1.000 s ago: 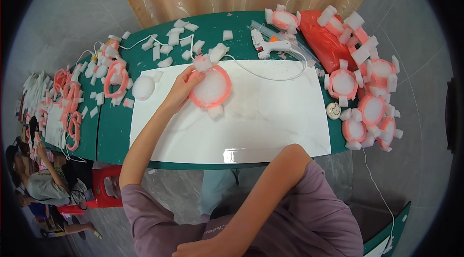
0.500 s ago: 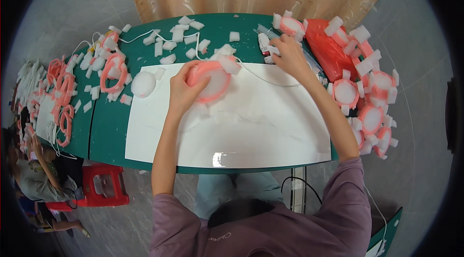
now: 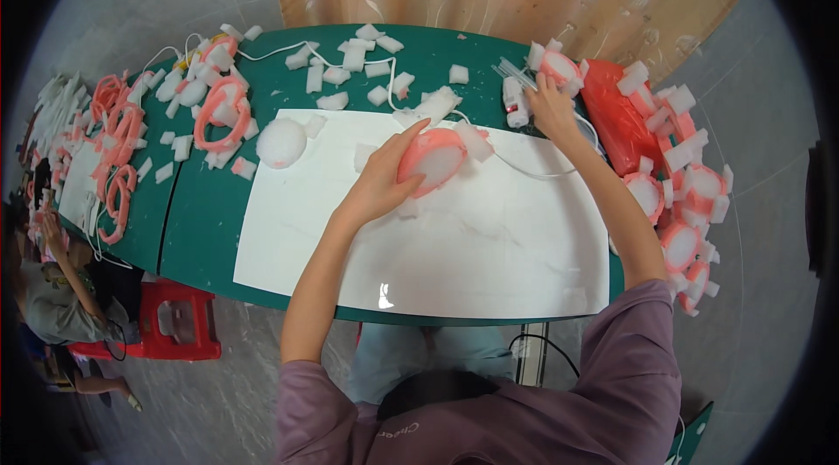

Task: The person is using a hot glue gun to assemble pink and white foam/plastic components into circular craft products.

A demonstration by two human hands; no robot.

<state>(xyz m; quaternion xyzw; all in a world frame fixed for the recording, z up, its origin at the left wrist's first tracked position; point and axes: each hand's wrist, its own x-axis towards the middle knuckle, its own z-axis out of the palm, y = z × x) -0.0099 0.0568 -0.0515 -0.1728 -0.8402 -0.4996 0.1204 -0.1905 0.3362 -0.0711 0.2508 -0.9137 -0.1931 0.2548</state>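
My left hand (image 3: 384, 181) grips a round white foam disc with a pink rim (image 3: 434, 163), tilted over the white sheet (image 3: 419, 255). Its thumb lies on the white face and the fingers go round the edge. Loose white foam pieces (image 3: 476, 143) are beside the disc's rim. At the far right of the table, my right hand (image 3: 553, 108) is closed round a white glue gun (image 3: 516, 105); the fingertips are partly hidden. Just beyond that hand sits another pink-rimmed disc with foam blocks (image 3: 559, 69). Clear sticks (image 3: 514, 74) lie beside the gun.
A red bag (image 3: 616, 115) and piled pink-rimmed foam pieces (image 3: 682, 246) line the right edge. Small foam blocks (image 3: 354, 57) and a white cord (image 3: 275, 52) cross the back. A white foam dome (image 3: 281, 143) and pink rings (image 3: 221, 114) are at left. Another person sits far left.
The view has shifted, so the table appears farther right. My left hand has brought the pink-rimmed disc rightward and tilted it more. My right hand stays by the glue gun, which has turned slightly.
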